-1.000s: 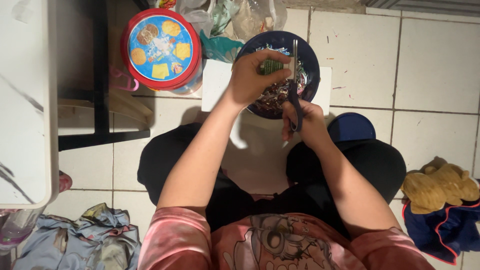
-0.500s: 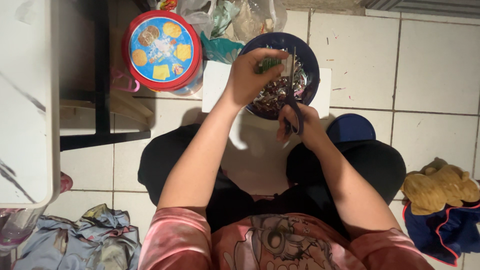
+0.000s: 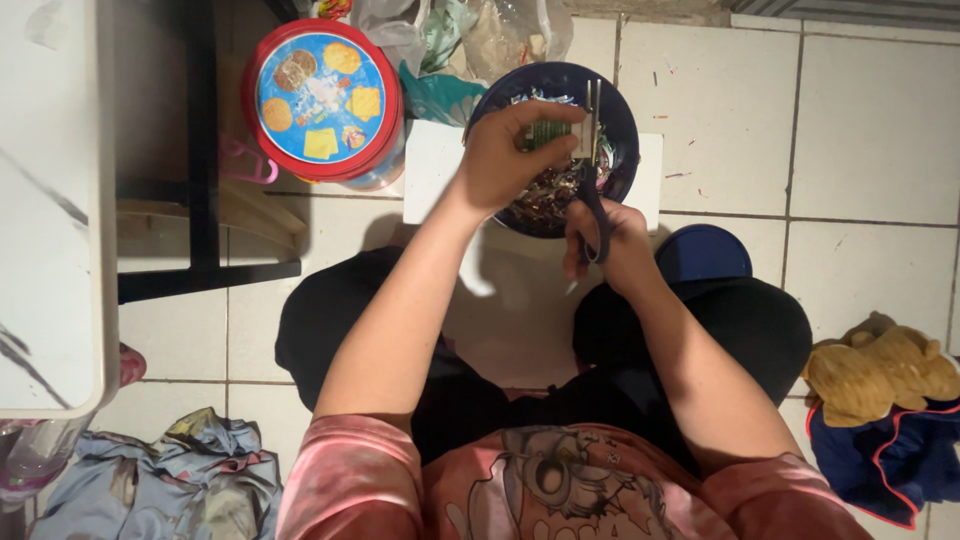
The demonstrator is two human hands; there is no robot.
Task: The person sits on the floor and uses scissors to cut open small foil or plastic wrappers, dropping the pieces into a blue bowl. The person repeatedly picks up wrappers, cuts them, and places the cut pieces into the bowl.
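My left hand (image 3: 502, 158) pinches a small green and white wrapper (image 3: 558, 133) over a dark blue bowl (image 3: 622, 110). The bowl holds several shiny cut scraps and sits on a white board (image 3: 428, 170) on the tiled floor. My right hand (image 3: 618, 243) grips blue-handled scissors (image 3: 593, 172), whose blades point away from me and stand slightly apart at the wrapper's right edge.
A round red tin with a blue pictured lid (image 3: 322, 98) stands left of the bowl, plastic bags (image 3: 470, 35) behind it. A blue lid (image 3: 703, 255) lies by my right knee. A white table (image 3: 48, 200) is at left, crumpled clothes (image 3: 170, 475) and a plush toy (image 3: 880, 370) on the floor.
The scissor blades have gone from closed to slightly apart at the wrapper's edge. My left hand has turned the wrapper a little over the bowl.
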